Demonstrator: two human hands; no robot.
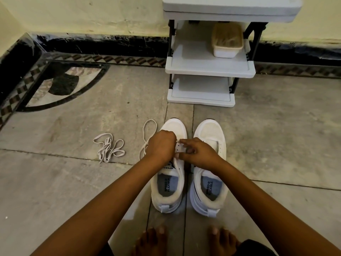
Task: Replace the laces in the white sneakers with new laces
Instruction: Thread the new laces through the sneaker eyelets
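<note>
Your left hand [160, 145] and right hand [200, 154] meet over the eyelets of the left sneaker [173, 189], both sets of fingers curled and pinching the lace [149, 120], whose slack loops onto the floor [276, 135] left of the toe. The right sneaker [210, 132] stands just beside it, unlaced. A spare lace [108, 148] lies tangled further left, a shelf rack [208, 71] beyond

Our forearms stretched forward, converging. Left hand [160, 145] fingers curled round lace [150, 120]; right hand [200, 154] just beside it, fingers pinching lace.
</note>
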